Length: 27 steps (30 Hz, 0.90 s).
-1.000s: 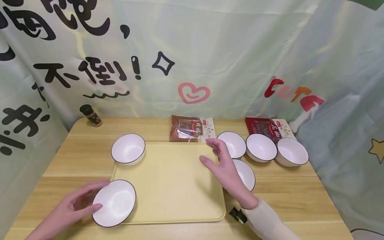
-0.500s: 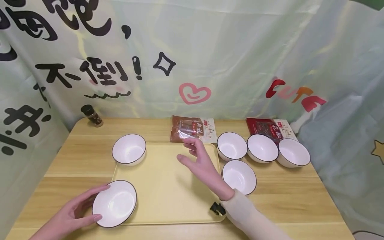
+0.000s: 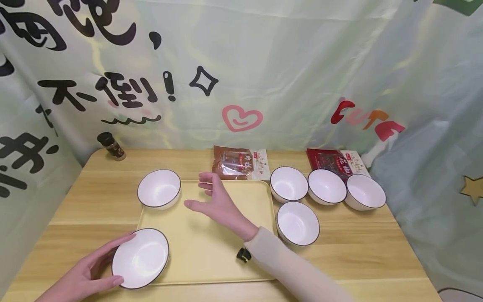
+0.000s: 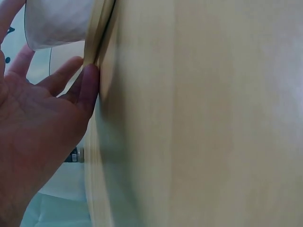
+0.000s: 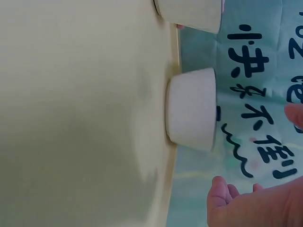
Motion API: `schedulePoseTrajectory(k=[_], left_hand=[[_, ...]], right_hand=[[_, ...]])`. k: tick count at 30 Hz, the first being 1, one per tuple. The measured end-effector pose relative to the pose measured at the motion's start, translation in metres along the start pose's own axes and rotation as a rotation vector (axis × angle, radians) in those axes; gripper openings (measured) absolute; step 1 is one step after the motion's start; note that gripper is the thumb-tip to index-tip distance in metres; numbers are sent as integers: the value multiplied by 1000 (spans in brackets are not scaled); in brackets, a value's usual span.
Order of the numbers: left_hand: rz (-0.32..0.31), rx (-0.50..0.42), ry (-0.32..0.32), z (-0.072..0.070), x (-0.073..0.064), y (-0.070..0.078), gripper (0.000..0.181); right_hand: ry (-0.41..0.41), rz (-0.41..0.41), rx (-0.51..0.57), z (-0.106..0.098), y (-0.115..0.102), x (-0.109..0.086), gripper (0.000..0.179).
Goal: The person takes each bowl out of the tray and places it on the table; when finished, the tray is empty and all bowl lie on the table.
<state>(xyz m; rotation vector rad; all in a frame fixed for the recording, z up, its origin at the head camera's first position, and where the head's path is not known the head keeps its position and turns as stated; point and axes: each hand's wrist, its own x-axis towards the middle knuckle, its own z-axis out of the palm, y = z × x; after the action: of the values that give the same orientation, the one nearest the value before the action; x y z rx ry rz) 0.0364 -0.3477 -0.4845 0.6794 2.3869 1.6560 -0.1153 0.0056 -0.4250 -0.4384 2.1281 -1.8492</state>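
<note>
My left hand (image 3: 88,268) grips a white, dark-rimmed bowl (image 3: 141,258) at the front left corner of the yellow tray (image 3: 188,260), thumb at the near rim and fingers round the outer side. In the left wrist view, the fingers (image 4: 88,90) lie along the tray's edge beside the bowl wall (image 4: 59,21). My right hand (image 3: 222,205) hovers over the tray, holding nothing, thumb and fingers spread apart. It points towards a second white bowl (image 3: 159,188) at the tray's back left corner. That bowl (image 5: 191,109) stands upright ahead of the right hand (image 5: 255,203) in the right wrist view.
Several more white bowls (image 3: 298,223) stand right of the tray. Behind are a brown spice packet (image 3: 239,163) and a dark red one (image 3: 336,162). A black-capped spice jar (image 3: 112,147) stands at the back left. A printed cloth (image 3: 294,75) hangs behind the table (image 3: 362,251).
My right hand has swept left across the tray, from beside the right-hand bowls towards the back left bowl. My left hand stays at the front left bowl.
</note>
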Motion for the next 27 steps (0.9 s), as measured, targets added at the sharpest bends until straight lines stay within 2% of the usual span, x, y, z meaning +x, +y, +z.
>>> schedulePoseTrajectory(k=[6,12,16,27], left_hand=[[-45,0,8,2,3,3,87],[-14,-46,-15,1,3,1,88],[-9,-73,-27,0,4,0,88],[-5,-66,-36,-2,2,1,90]], right_hand=[[-51,35,-13,22,2,18,104],[-84,30,-91,39,5,35,124],[-70,30,-121,50,11,45,127],[-70,65,-205,70,23,63,129]])
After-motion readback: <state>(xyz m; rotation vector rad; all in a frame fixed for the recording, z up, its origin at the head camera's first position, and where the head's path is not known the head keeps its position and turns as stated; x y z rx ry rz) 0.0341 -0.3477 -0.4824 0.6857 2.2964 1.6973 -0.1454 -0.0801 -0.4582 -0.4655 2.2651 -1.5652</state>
